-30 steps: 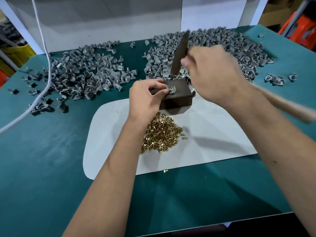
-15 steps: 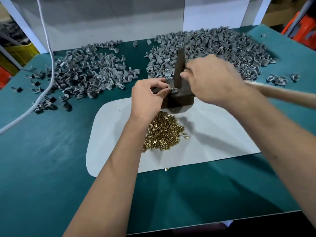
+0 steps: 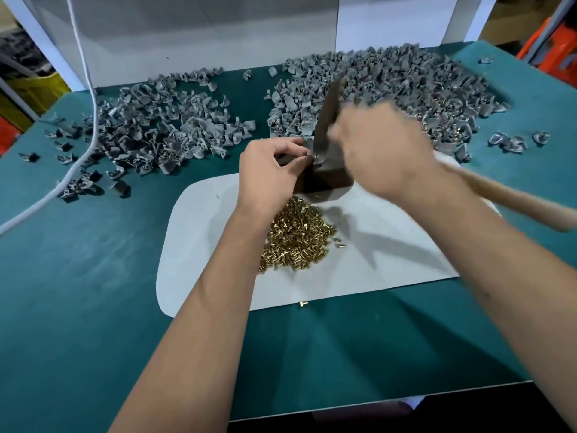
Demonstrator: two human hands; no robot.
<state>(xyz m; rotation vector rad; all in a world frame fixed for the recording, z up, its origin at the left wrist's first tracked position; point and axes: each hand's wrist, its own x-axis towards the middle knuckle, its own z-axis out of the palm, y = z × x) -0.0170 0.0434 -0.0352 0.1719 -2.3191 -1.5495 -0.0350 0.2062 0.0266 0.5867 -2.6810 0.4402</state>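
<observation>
**Cord** (image 3: 84, 98): white, trailing over the far-left table (image 3: 78, 292). No change.

**Left pile** (image 3: 162, 126): loose grey pieces behind the mat (image 3: 390, 260). No change.

**Left hand** (image 3: 268, 176): fingers pinch one small grey part (image 3: 318, 157) against the top of the block (image 3: 324, 179). The grip and place are the same as half a second ago.

**Block**: dark, standing at the mat's far edge. The part on it is the work in hand.

**Rivets** (image 3: 296, 239): brass heap on the mat, just in front of the block. One stray lies at the mat's near edge.

**Hammer** (image 3: 327, 120): the one change we record. Half a second ago its head stood upright on the part. Now it leans with its top to the right and is smeared with motion. The blur does not let us say whether its face has cleared the part. We judge that one blow has landed and another is being drawn, so the part is not yet finished.

**Right hand** (image 3: 381, 151): fingers clenched round the hammer below its head. The wooden handle runs out to the right.

**Right pile** (image 3: 406, 85): a larger grey heap behind that hand. No change.
</observation>
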